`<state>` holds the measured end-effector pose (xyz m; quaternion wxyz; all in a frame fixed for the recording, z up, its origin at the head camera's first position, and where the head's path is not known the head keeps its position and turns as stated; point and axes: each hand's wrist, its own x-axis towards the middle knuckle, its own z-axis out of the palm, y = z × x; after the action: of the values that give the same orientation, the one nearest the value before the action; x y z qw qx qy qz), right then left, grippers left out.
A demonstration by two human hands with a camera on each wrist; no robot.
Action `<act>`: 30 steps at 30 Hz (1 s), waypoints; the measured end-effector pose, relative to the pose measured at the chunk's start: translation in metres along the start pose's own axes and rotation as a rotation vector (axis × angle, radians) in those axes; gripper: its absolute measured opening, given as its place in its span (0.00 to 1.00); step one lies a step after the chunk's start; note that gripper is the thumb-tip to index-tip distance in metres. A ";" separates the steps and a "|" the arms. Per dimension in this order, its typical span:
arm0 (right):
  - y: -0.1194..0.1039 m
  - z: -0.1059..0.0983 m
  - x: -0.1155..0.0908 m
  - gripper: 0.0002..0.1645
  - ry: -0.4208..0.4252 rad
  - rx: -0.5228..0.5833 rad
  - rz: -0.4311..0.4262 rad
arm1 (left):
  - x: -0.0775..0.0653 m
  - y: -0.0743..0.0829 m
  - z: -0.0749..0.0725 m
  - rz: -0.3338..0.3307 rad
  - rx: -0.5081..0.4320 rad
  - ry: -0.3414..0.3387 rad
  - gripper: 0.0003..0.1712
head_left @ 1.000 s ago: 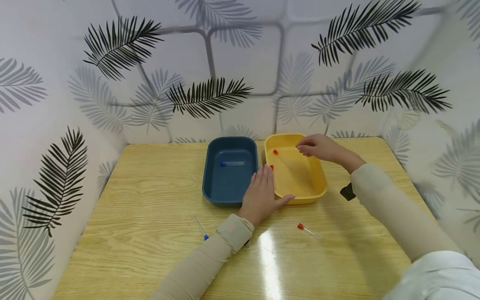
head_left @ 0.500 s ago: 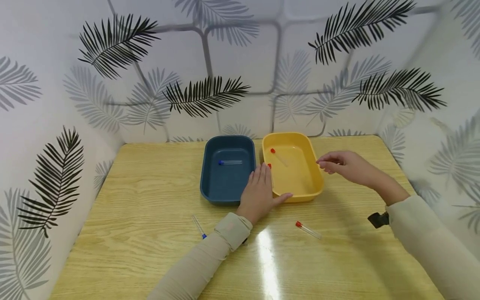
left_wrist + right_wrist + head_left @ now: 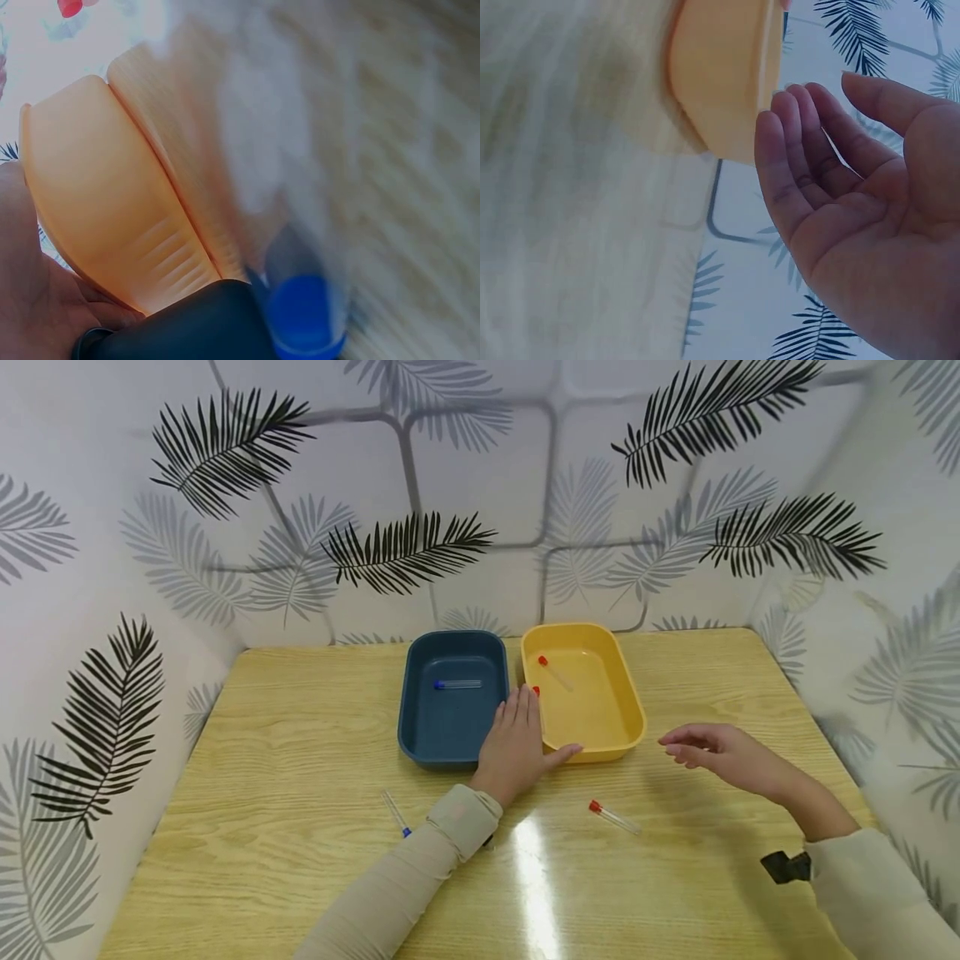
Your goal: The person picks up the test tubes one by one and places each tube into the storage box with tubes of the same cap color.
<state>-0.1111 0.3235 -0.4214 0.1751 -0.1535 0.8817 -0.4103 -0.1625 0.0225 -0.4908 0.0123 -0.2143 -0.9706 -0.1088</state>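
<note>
My left hand (image 3: 513, 747) lies with straight fingers across the adjoining rims of a dark blue tray (image 3: 442, 763) and a yellow tray (image 3: 636, 727), thumb along the yellow one's near rim. A blue-capped clear tube (image 3: 459, 685) lies inside the blue tray. In the yellow tray are a red-capped tube (image 3: 556, 673) and another red cap (image 3: 536, 692), partly hidden by my left fingers. Right of the yellow tray, my right hand (image 3: 727, 764) hovers over the table, fingers loosely bent; its palm (image 3: 870, 247) holds nothing in the right wrist view.
On the table (image 3: 285, 760), a red-capped tube (image 3: 615, 817) lies in front of the yellow tray. A blue-capped tube (image 3: 395, 814) lies beside my left sleeve (image 3: 420, 868). A leaf-patterned wall (image 3: 480, 468) rises behind the trays.
My right hand has moved from above the yellow tray out over its right rim, then nearer and lower right over the table. My left hand has stayed on the rims.
</note>
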 end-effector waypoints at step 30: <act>0.042 0.082 -0.012 0.19 -0.005 0.122 0.044 | 0.000 0.000 0.001 0.002 0.017 0.004 0.64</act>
<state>-0.0697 0.2996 -0.5012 0.1956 -0.1240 0.8577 -0.4590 -0.1628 0.0233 -0.4921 0.0161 -0.2148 -0.9713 -0.1012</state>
